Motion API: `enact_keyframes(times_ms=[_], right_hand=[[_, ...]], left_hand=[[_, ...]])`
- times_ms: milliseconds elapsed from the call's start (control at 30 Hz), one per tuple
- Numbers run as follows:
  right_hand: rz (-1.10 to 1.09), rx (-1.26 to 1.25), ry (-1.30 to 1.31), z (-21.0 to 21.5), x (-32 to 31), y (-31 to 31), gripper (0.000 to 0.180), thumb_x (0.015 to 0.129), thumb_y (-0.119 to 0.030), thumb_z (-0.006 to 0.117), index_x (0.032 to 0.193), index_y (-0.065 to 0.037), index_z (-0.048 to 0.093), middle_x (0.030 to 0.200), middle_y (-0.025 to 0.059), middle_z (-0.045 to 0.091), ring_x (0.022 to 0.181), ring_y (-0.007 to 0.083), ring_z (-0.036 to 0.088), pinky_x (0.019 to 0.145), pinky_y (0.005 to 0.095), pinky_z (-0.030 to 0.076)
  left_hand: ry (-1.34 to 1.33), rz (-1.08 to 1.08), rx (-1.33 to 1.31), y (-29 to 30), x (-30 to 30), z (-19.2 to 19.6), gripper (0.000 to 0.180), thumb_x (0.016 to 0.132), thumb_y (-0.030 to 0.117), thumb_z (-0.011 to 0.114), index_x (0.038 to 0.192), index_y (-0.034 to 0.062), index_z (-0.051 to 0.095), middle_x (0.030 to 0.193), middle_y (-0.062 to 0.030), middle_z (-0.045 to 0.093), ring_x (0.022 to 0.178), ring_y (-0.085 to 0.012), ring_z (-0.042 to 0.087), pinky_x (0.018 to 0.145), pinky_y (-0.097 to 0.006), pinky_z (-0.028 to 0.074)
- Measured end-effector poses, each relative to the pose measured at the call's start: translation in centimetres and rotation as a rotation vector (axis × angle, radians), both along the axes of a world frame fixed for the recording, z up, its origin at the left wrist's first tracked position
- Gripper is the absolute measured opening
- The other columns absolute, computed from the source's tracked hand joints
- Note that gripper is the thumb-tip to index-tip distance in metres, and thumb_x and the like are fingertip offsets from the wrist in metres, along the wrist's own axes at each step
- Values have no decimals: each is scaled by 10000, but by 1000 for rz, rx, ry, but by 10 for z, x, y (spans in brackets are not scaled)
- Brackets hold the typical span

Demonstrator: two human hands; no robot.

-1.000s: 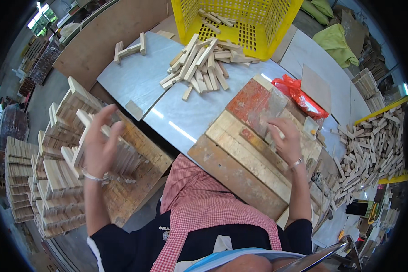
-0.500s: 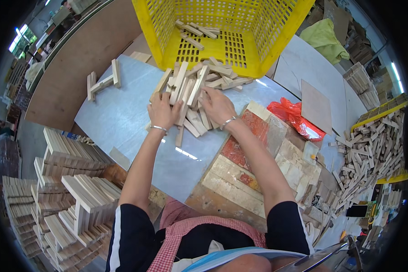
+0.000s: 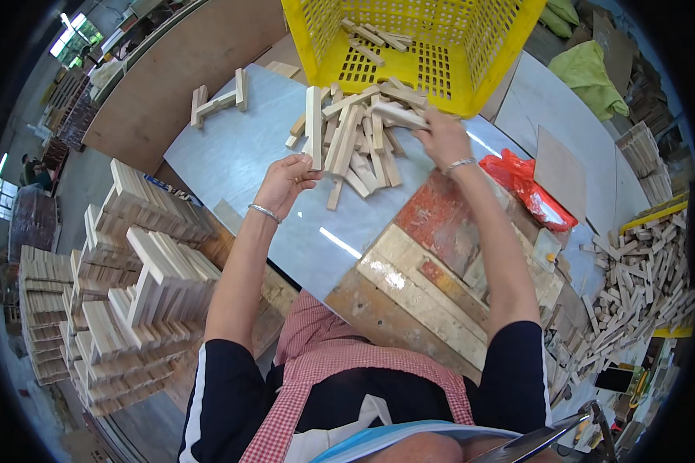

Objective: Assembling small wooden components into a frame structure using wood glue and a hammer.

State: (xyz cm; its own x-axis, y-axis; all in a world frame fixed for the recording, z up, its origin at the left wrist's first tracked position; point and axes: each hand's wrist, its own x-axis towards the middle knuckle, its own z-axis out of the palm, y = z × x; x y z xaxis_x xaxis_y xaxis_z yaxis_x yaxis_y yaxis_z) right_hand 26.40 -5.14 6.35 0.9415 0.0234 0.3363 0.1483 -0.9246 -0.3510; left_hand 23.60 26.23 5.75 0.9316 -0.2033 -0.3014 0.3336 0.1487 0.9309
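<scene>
A pale wooden strip [image 3: 314, 127] stands up from my left hand [image 3: 284, 183], its lower end pinched between thumb and fingers. At the right of the pile, my right hand [image 3: 445, 140] is closed on the end of another wooden strip [image 3: 400, 116], which points left over the loose pieces. Motion blurs that strip slightly. Between the hands lies a heap of wooden strips [image 3: 350, 139], crossing one another on the grey glossy board [image 3: 247, 162]. Three joined pieces [image 3: 220, 103] rest apart from the heap at the far left of the board.
Behind the heap a tipped yellow crate [image 3: 471, 104] holds a few strips. A red plastic bag [image 3: 517, 181] lies right, near a thin brown panel [image 3: 560, 177]. Stacked wooden frames [image 3: 166, 285] rise at left. Many loose strips [image 3: 641, 270] fill the far right.
My hands have moved apart, each lifting a strip from the heap. The right hand went right and farther away; the left now holds its strip upright. The whole view has shifted slightly.
</scene>
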Motion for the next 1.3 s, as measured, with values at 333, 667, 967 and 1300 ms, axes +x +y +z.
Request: enact_keyframes(times_ms=[333,667,967,1300], right_hand=[[-110,157,-42,-22,-155,-90,316,848,-306,614,1063,-74,614,1020,137,614,985,308,579,812,416,480],[-62,170,-76,-40,-194,-100,277,821,-218,626,1061,-79,626,965,115,574,960,305,536,824,405,467],[-82,181,-2,-30,-197,-89,204,808,-134,607,991,-52,643,892,135,575,907,316,558,808,407,459],[-47,255,189,-14,-206,-97,288,799,-58,577,1081,-40,633,898,145,575,859,311,564,782,380,458]], left_hand=[[128,-251,49,-121,-110,4,159,890,149,627,900,18,537,807,-124,661,660,-175,662,567,-263,548],[-799,-515,715,-145,-105,-13,213,872,188,641,1003,34,575,848,-85,652,682,-197,629,590,-292,506],[-1639,-546,885,-178,-62,-20,343,723,82,650,1063,84,603,1066,-43,587,1017,-240,542,854,-358,454],[-1833,-469,821,-179,-49,-15,195,771,112,554,965,96,561,1000,-48,550,1035,-226,530,919,-358,415]])
